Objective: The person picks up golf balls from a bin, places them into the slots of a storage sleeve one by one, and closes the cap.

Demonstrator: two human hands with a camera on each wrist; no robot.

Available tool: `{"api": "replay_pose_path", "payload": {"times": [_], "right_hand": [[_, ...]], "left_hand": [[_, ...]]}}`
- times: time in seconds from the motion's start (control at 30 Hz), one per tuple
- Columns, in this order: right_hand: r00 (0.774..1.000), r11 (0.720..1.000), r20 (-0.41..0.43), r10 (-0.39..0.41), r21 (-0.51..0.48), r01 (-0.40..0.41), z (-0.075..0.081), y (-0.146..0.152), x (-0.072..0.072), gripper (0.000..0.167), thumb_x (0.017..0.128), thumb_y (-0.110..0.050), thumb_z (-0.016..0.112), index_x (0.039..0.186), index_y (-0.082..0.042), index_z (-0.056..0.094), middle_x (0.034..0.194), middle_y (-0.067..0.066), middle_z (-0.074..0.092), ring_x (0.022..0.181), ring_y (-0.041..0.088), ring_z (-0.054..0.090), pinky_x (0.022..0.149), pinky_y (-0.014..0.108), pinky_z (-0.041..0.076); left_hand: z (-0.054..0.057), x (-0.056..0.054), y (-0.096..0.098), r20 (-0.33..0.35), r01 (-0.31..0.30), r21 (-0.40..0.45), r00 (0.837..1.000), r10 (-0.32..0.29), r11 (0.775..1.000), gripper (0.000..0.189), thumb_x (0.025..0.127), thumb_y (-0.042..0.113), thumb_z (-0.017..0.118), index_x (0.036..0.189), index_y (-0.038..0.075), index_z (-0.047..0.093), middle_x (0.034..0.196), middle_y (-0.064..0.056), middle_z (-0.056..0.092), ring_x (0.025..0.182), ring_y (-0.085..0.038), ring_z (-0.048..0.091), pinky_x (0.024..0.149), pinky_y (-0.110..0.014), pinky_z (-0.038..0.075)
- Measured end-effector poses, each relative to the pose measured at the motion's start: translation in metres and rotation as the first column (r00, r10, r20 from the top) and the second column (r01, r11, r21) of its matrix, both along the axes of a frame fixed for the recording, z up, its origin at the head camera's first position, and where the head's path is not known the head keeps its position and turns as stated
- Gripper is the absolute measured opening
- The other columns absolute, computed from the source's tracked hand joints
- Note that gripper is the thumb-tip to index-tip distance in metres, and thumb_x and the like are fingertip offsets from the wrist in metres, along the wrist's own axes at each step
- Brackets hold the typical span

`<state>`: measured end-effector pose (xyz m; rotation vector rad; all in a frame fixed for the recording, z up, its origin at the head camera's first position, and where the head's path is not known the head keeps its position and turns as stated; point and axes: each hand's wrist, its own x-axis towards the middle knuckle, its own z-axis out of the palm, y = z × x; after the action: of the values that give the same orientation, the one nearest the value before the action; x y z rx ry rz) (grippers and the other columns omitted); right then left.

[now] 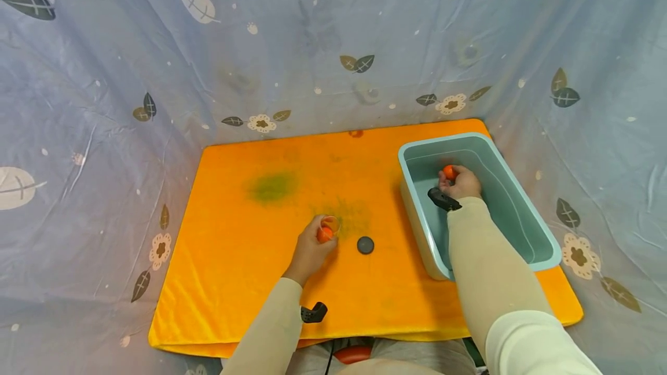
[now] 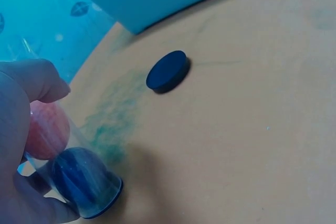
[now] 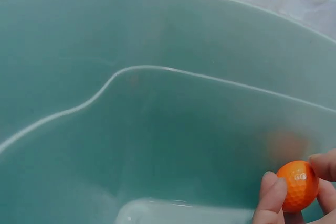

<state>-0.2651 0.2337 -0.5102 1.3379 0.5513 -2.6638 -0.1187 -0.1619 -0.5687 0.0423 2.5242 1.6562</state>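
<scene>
My left hand (image 1: 312, 250) grips a clear tube (image 2: 79, 140) over the table. Inside it, a reddish-orange ball (image 2: 48, 129) rests above a dark blue ball (image 2: 84, 179). The tube's top end looks uncovered in the head view. On the cloth, right of that hand and apart from it, lies a round dark cap (image 1: 366, 245). Inside the light teal bin (image 1: 419, 213), my right hand (image 1: 464, 183) pinches an orange golf ball (image 3: 298, 186) between thumb and fingers, near the bin's wall.
An orange cloth (image 1: 250, 247) with greenish stains covers the table. The bin stands at the table's right side, its rim (image 1: 521, 190) raised around my right forearm. A patterned grey-blue curtain (image 1: 312, 33) hangs behind and along both sides.
</scene>
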Motion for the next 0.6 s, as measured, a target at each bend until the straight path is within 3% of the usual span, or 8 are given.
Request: {"api": "replay_pose_path", "payload": {"times": [0.33, 0.6], "right_hand": [[0.997, 1.000, -0.079, -0.008, -0.006, 0.008, 0.013, -0.004, 0.006, 0.045, 0.110, -0.015, 0.066, 0.152, -0.017, 0.049, 0.134, -0.003, 0.049, 0.099, 0.023, 0.057, 0.088, 0.030, 0.053], [0.981, 0.998, -0.183, -0.057, -0.023, 0.054, 0.029, -0.010, 0.009, 0.035, 0.110, -0.012, 0.066, 0.143, -0.015, 0.054, 0.132, -0.003, 0.051, 0.099, 0.022, 0.058, 0.081, 0.027, 0.053]], "left_hand": [[-0.002, 0.000, 0.000, -0.008, 0.007, -0.004, 1.000, -0.007, 1.000, 0.048, 0.100, 0.005, 0.078, 0.142, 0.022, 0.062, 0.130, -0.008, 0.066, 0.107, -0.025, 0.064, 0.092, -0.043, 0.058], [-0.004, 0.000, -0.001, -0.004, 0.008, -0.008, 1.000, -0.008, 1.000, 0.048, 0.100, 0.006, 0.078, 0.143, 0.021, 0.062, 0.131, -0.006, 0.066, 0.109, -0.025, 0.064, 0.093, -0.041, 0.058]]}}
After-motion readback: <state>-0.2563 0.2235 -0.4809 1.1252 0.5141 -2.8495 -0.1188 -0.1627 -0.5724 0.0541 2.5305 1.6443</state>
